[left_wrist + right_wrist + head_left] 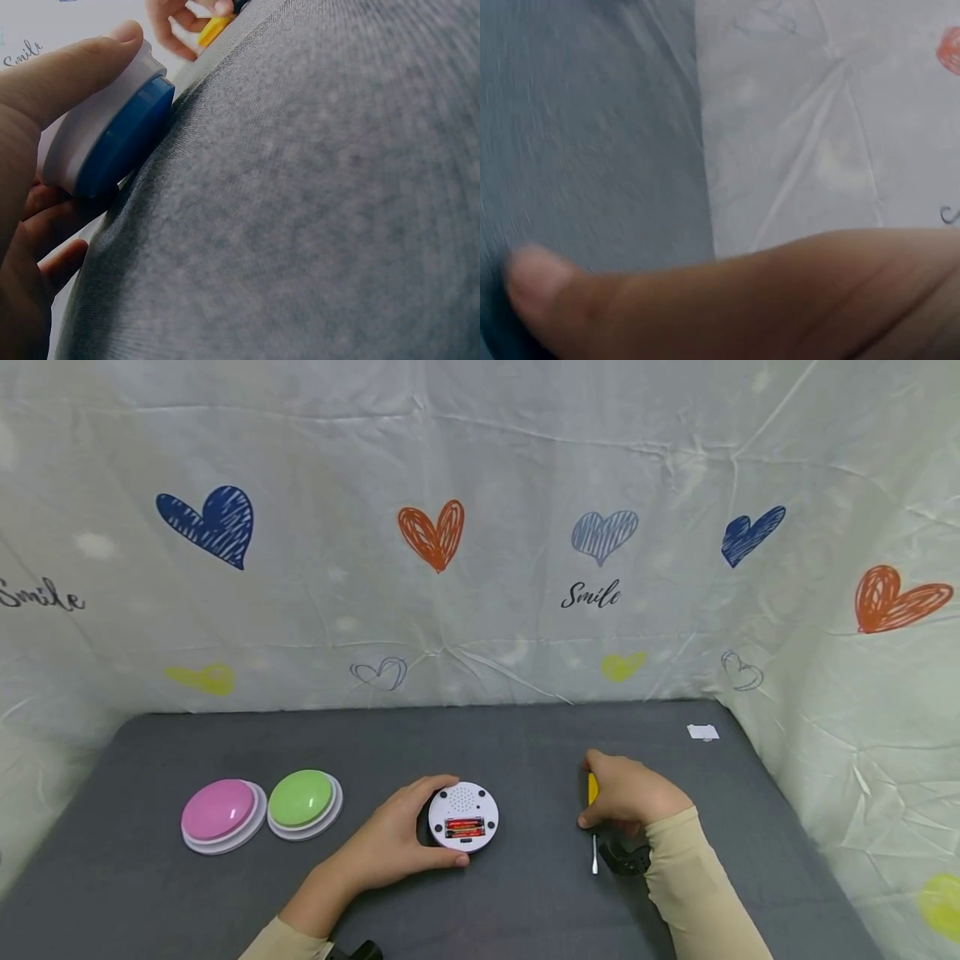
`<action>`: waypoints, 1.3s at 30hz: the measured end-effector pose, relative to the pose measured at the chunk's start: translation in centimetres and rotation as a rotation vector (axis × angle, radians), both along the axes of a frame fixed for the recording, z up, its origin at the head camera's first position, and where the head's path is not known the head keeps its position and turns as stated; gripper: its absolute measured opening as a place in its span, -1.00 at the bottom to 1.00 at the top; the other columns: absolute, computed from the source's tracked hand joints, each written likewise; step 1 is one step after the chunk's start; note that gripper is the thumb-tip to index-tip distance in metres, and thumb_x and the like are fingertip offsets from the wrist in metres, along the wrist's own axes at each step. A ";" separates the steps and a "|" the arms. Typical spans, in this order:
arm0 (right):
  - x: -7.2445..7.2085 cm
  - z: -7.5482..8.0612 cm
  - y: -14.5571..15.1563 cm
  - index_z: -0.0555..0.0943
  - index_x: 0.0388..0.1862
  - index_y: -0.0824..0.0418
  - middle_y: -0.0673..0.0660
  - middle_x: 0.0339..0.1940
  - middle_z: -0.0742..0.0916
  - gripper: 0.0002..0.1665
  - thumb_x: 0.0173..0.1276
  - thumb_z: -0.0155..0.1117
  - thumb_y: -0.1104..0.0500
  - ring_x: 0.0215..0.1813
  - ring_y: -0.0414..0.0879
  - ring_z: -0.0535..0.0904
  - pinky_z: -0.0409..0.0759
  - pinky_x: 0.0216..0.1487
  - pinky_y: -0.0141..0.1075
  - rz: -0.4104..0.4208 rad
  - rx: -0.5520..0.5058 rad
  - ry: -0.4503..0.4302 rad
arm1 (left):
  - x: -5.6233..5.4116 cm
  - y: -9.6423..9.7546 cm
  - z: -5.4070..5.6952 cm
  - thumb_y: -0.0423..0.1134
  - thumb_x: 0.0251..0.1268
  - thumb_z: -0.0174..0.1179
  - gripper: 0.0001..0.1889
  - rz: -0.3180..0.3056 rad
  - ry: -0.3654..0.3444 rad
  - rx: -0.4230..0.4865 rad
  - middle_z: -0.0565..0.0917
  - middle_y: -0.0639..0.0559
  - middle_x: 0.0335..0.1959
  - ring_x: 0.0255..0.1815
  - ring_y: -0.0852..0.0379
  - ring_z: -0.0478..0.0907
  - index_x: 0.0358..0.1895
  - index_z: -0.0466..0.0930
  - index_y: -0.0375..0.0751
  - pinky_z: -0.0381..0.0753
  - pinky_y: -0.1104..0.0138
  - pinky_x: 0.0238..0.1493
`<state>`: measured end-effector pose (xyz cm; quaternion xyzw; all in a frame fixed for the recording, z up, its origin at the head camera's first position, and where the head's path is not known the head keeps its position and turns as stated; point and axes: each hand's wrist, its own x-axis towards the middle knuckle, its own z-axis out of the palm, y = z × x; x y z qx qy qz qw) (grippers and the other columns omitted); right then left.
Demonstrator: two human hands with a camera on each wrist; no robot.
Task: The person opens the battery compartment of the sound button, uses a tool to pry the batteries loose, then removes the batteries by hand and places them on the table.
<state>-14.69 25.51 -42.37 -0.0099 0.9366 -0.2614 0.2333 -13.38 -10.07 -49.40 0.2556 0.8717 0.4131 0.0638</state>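
Note:
In the head view my left hand (397, 839) grips a round white push button (483, 806) by its edge, thumb at the near side and fingers at the far side. Its underside faces up, showing an open battery bay with two red batteries (465, 827). The left wrist view shows its blue dome (131, 139) turned down to the table. My right hand (633, 793) holds a screwdriver by its yellow handle (592, 788), the metal shaft (595, 856) pointing toward me. Only the thumb (592, 300) shows clearly in the right wrist view; the screwdriver is hidden there.
A pink push button (217, 810) and a green one (302, 798) stand dome-up at the left. Toward the back right lies a small white cover (702, 732) with a tab. The grey table (525, 910) meets a white cloth with printed hearts (517, 610) behind.

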 end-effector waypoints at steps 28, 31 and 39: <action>-1.1 -4.3 -7.0 0.46 0.24 0.37 0.24 -0.06 0.61 -0.69 0.61 0.27 0.40 -0.09 -0.02 0.66 0.84 -0.13 0.03 -0.051 -1.222 0.522 | -0.3 -0.2 -0.5 0.18 0.04 0.73 0.05 0.029 0.038 0.066 0.58 0.07 0.40 0.41 0.06 0.53 0.58 0.42 -0.11 0.51 -0.08 0.44; -0.6 -5.3 -7.9 0.45 0.22 0.44 0.29 -0.07 0.61 -0.69 0.59 0.25 0.44 -0.08 -0.02 0.69 0.84 -0.13 0.01 0.001 -1.222 0.574 | -0.3 -0.1 -0.5 0.17 0.05 0.74 0.05 0.034 0.041 0.069 0.58 0.07 0.40 0.41 0.05 0.53 0.58 0.42 -0.13 0.51 -0.09 0.43; 0.5 -6.5 -9.1 0.48 0.28 0.52 0.48 -0.06 0.60 -0.60 0.51 0.20 0.56 -0.04 -0.03 0.73 0.83 -0.12 0.03 0.138 -1.201 0.682 | -0.4 -0.2 -0.3 0.16 0.06 0.74 0.06 0.029 0.024 0.073 0.57 0.06 0.43 0.42 0.05 0.53 0.59 0.41 -0.14 0.52 -0.09 0.44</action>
